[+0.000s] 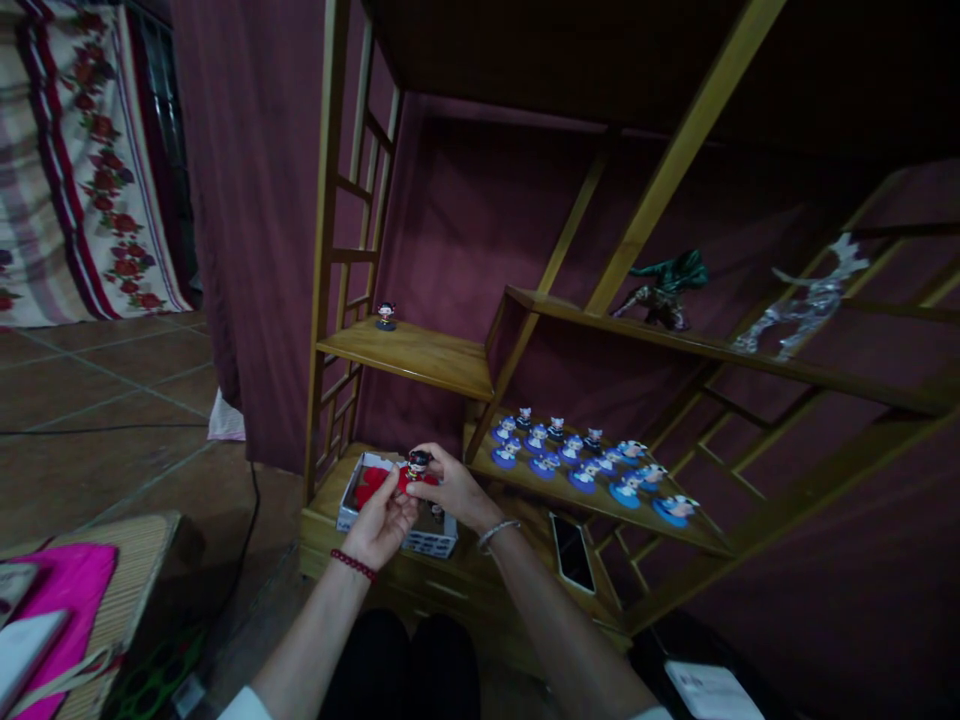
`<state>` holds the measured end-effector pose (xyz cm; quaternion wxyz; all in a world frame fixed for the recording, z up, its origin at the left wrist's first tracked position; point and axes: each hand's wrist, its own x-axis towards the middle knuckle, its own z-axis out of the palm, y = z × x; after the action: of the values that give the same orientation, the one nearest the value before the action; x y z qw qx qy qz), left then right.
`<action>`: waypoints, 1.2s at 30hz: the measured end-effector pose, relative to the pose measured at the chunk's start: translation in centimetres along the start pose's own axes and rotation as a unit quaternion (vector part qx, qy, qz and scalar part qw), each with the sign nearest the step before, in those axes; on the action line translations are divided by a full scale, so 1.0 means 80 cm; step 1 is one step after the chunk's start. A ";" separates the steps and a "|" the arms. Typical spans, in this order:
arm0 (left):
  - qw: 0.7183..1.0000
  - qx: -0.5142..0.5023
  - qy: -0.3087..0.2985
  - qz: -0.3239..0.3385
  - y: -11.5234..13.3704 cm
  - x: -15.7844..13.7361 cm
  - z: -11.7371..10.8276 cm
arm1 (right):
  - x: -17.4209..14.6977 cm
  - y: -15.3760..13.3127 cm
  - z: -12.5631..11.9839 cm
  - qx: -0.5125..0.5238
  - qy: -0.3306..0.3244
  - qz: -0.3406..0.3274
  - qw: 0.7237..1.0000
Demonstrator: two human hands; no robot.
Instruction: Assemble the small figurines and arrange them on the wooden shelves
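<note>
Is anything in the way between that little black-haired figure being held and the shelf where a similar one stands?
Nothing visible: the black-haired figure is between the left hand and right hand, and the space up to the shelf looks open. The similar figure stands toward its left end.

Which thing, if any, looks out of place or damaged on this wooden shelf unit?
Nothing looks spilled or plainly damaged. Only the dark-screened device seems slightly odd: it lies low in the shelf unit, beneath the grouped figurines, and is not an ornament as they are.
</note>
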<state>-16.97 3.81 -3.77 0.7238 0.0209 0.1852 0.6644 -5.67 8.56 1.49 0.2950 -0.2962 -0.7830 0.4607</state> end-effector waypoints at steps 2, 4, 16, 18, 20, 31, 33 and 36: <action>1.000 -0.004 0.003 -0.003 0.001 -0.002 0.001 | 0.001 -0.002 0.002 0.018 -0.002 0.014 1.000; 1.000 -0.004 0.000 -0.007 0.003 -0.003 0.003 | 0.002 0.000 0.004 0.046 0.003 0.027 0.999; 1.000 0.017 -0.023 0.012 0.016 -0.004 0.011 | 0.010 -0.005 0.017 0.188 0.056 0.026 0.980; 0.999 0.025 -0.016 0.019 0.015 -0.002 0.010 | 0.010 -0.003 0.020 0.185 0.058 0.023 0.981; 0.999 0.032 -0.007 0.017 0.012 0.001 0.007 | 0.009 0.004 0.023 0.180 0.060 0.016 0.982; 0.985 0.165 0.046 0.030 -0.006 -0.002 -0.015 | -0.006 0.049 0.061 0.216 0.246 0.085 0.941; 0.968 0.245 0.051 0.027 -0.005 -0.003 -0.021 | -0.007 0.055 0.066 0.228 0.270 0.094 0.931; 0.898 0.421 0.080 0.096 0.003 -0.007 -0.020 | -0.006 0.062 0.068 0.243 0.299 0.095 0.918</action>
<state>-17.72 2.94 -5.04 0.5628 0.2878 0.5021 0.5902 -8.42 7.25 -5.22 0.5330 -0.4124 -0.4904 0.5525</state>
